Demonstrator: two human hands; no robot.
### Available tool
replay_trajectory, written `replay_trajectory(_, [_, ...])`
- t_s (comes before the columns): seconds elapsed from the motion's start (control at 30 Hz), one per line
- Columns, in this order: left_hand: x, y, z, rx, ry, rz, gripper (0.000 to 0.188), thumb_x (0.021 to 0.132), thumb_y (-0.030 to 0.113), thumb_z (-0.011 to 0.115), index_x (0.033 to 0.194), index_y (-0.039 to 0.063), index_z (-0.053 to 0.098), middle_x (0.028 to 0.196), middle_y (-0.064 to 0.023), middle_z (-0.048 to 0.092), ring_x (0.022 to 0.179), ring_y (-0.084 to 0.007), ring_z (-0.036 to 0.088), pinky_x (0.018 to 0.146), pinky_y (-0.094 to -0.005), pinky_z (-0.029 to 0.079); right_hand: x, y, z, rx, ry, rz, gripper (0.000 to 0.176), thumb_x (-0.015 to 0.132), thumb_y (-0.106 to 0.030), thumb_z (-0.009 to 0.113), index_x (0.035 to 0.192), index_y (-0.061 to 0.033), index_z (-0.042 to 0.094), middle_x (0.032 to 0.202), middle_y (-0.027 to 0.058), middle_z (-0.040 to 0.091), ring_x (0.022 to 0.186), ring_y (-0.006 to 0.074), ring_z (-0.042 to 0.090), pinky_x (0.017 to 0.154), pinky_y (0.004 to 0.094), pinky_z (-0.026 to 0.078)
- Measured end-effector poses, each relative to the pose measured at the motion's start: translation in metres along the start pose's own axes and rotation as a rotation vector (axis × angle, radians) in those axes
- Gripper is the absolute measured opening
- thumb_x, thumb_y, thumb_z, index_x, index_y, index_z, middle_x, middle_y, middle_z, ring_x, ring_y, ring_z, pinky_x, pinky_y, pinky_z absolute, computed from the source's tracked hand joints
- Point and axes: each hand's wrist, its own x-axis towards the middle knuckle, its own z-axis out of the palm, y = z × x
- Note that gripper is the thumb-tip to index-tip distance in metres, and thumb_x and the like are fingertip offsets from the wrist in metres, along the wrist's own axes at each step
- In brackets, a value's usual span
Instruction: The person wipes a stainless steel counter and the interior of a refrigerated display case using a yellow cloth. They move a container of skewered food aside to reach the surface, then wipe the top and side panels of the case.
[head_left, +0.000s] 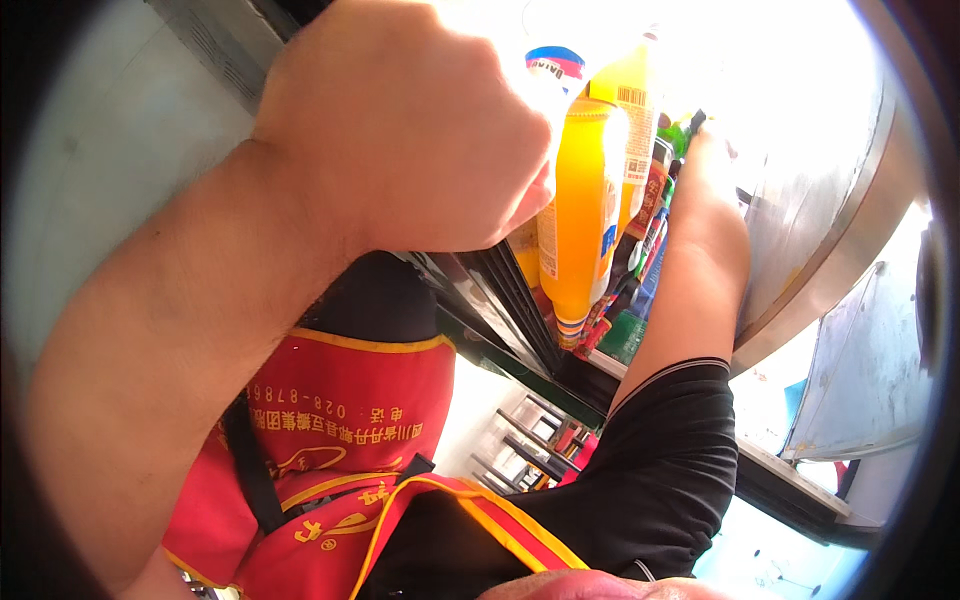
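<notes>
My left hand (405, 127) is close to the camera, fingers curled, back of the hand towards me. Its fingertips are hidden, so I cannot tell what it grips. Right beside its knuckles is an orange-yellow drink bottle (577, 202), neck towards the bottom of the picture. Behind that is a second yellow bottle (634, 112) with a printed label. A container with a blue and pink label (555, 64) shows above them. My right hand (712, 135) reaches forward into strong glare near some green bottles (675, 139); its fingers are washed out.
Several packed drinks (649, 247) and a green carton or box (624, 337) lie between the bottles and my right forearm. A dark ridged frame (517, 300) runs below my left hand. At the right is a curved panel edge (840, 292). Stocked shelves (540, 439) stand lower down.
</notes>
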Motion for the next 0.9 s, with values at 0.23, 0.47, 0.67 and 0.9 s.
replay_trajectory(0.23, [-0.001,0.001,0.005,-0.004,-0.001,0.001,0.019,0.086,0.03,0.076,0.087,0.011,0.079,0.072,-0.0069,0.071,0.062,-0.0252,0.07,0.062,-0.0388,0.056,-0.036,0.008,-0.014,0.149,-0.009,0.315,0.039,0.096,-0.033,0.077,0.114,0.0017,0.08,0.113,0.0212,0.082,0.103,0.0339,0.082,0.092,0.0451,0.064])
replay_trajectory(0.47, [-0.002,0.003,0.018,-0.048,0.096,0.018,0.021,0.092,0.032,0.073,0.086,0.013,0.079,0.072,-0.0062,0.073,0.066,-0.0244,0.074,0.063,-0.0393,0.059,-0.103,-0.039,-0.078,0.349,0.125,0.53,0.042,0.096,-0.032,0.075,0.112,0.0065,0.079,0.111,0.0243,0.082,0.102,0.0378,0.081,0.09,0.0452,0.065])
replay_trajectory(0.67, [-0.004,0.004,0.027,-0.121,-0.102,0.035,0.025,0.093,0.036,0.076,0.088,0.012,0.081,0.078,-0.0071,0.078,0.067,-0.0215,0.077,0.063,-0.036,0.061,-0.22,-0.025,-0.146,0.877,0.247,0.088,0.046,0.1,-0.026,0.071,0.131,0.0081,0.072,0.118,0.0218,0.078,0.098,0.0325,0.078,0.087,0.0439,0.063])
replay_trajectory(0.9, [-0.002,0.006,0.026,-0.147,-0.15,0.093,0.026,0.095,0.036,0.076,0.095,0.01,0.081,0.08,-0.007,0.079,0.071,-0.0216,0.08,0.063,-0.0349,0.062,-0.389,0.02,-0.256,0.977,0.32,-0.007,0.046,0.102,-0.026,0.073,0.133,0.0069,0.066,0.117,0.0155,0.072,0.105,0.0258,0.072,0.09,0.0413,0.059])
